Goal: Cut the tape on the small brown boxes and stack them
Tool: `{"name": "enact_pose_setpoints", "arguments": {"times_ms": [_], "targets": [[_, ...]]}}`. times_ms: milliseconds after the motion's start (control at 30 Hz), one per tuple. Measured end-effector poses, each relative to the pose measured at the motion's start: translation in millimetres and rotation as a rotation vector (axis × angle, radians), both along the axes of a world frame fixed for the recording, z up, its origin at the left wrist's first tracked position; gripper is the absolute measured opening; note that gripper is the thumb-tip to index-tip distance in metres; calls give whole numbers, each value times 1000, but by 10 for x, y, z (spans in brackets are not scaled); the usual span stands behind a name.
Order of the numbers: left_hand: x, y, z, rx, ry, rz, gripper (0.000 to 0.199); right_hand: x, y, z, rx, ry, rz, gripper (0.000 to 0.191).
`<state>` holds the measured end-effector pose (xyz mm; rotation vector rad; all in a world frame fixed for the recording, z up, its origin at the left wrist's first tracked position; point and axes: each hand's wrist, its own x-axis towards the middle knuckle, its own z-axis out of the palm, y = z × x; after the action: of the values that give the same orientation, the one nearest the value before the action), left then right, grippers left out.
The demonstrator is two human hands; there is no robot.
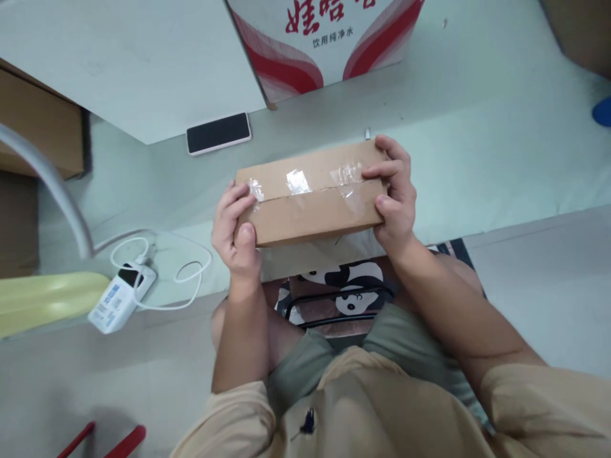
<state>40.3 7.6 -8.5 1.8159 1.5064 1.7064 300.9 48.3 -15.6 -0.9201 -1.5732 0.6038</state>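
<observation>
Centrally, a taped cardboard box (312,219) is clasped at both ends, the left grip (233,226) grasping it at nine o'clock and the right grip (400,197) at three. From the box, a white power bank (114,302) lies at eight o'clock; farther off, a phone (219,133) at ten and a red-and-white carton (329,60) at twelve.

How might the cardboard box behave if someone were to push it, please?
The cardboard box is probably fairly stiff, as its edges look straight. It seems unlikely to roll, given its flat faces. The shiny tape may be slippery.
</observation>
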Motion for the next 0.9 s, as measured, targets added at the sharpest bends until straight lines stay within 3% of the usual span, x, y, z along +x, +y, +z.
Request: {"name": "enact_pose_setpoints", "arguments": {"times_ms": [133,267,333,400,500,633,800,900], "targets": [[-46,46,11,33,-130,5,41,16,-1,-10,-8,135,20,54],[-104,137,21,95,-438,45,31,56,49,-105,-185,198,-112,50],[-133,163,14,68,-610,97,28,33,58,-144,-327,194,-38,48],[-151,156,0,3,-729,140,27,-29,38,-158,-408,200,138,55],[-136,86,-23,-194,-850,81,27,-136,-32,-127,-272,168,297,69],[14,-21,-50,-567,-975,-152,45,-180,-128,12,-33,-75,265,68],[239,-39,-117,-785,-899,-57,53,-158,-187,199,151,-242,180,58],[264,-61,-112,-988,-759,-134,57,-156,-207,231,220,-170,103,49]]}}
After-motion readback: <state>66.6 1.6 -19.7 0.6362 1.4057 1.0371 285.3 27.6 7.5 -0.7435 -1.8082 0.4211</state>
